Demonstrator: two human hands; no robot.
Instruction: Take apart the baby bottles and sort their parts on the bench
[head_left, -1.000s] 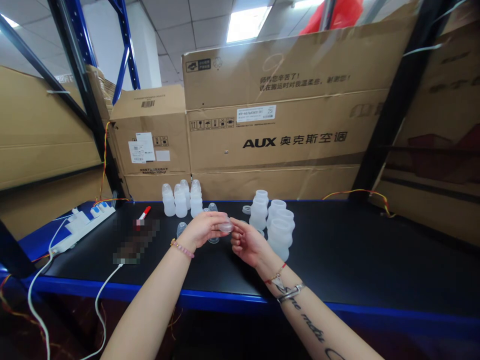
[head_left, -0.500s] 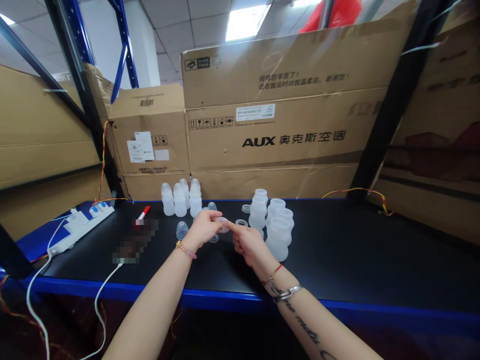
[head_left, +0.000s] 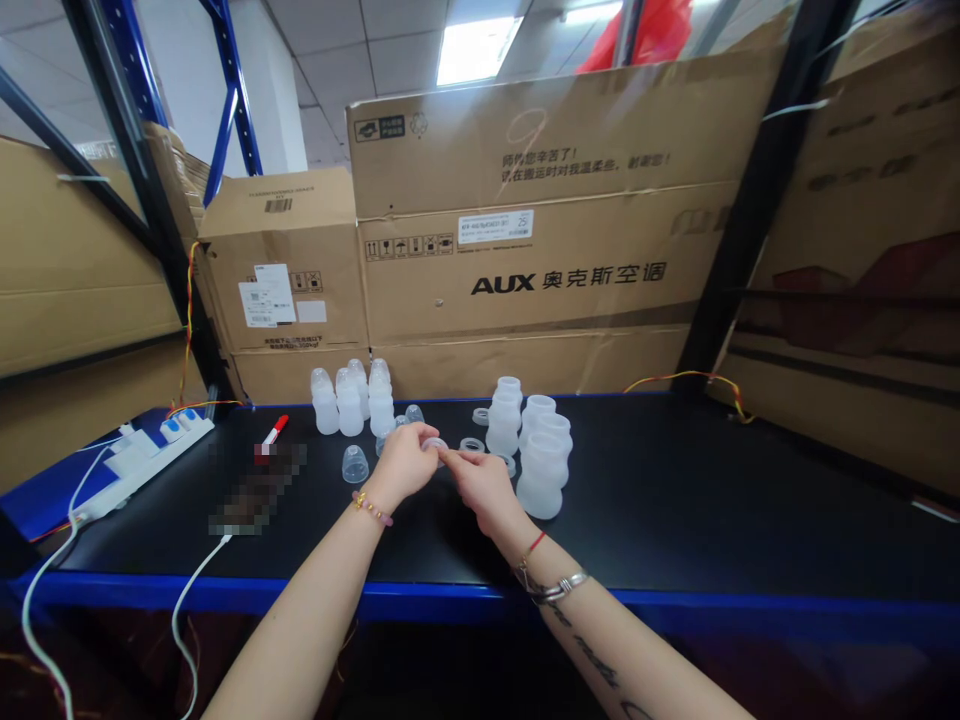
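Between my two hands is a small translucent ring. My left hand pinches it from the left, and the fingertips of my right hand press on its right side. Several open white bottles stand just right of my right hand, with loose rings beside them. A clear dome cap sits left of my left hand; more caps are partly hidden behind it. Farther back on the left, several capped bottles stand upright.
On the black tabletop at left lie a red and white marker, a blurred dark object with a white cable, and a power strip. Cardboard lines the back, with dark shelf posts at both sides.
The view has shifted slightly, so most things appear farther left. Both hands remain together at the ring, with only small finger movements.
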